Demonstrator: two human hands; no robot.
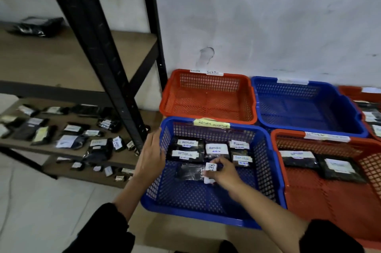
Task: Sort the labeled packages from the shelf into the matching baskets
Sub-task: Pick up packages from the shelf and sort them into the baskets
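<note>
The right hand [223, 172] pinches the label end of a black package [190, 171] lying in the near blue basket [274, 170]; its long axis runs toward nine o'clock. The left hand [151, 150] rests flat against the basket's wall.

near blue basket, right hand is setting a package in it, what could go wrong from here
1. The right hand covers part of the package label; only "RE" shows, so a mismatch with the near blue basket tag could slip by.
2. Released crooked, it may cover the labels of the row behind.
3. The left hand only rests on the rim, so the basket might slide.
</note>
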